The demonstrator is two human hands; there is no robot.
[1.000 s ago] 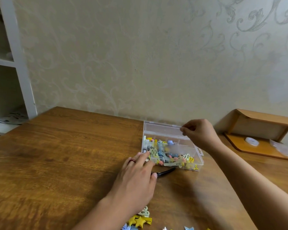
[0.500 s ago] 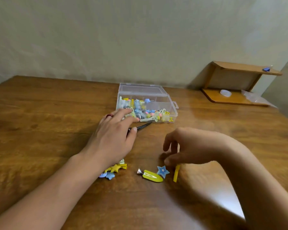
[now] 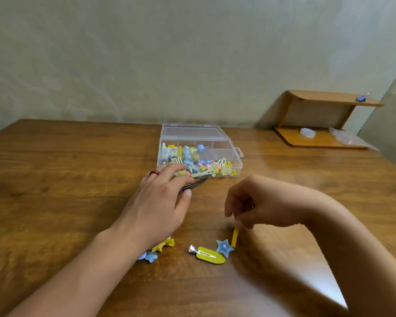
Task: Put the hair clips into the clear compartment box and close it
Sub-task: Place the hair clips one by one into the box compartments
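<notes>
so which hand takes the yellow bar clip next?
Right hand: its fingers are already at the bar clip. Left hand lies flat over a black clip by the box.

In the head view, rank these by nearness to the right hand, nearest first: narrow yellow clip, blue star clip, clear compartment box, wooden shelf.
From the right hand:
1. Narrow yellow clip, at its fingertips.
2. Blue star clip, just beyond it, toward the person.
3. Clear compartment box, farther back, mid-table.
4. Wooden shelf, far right corner.
</notes>
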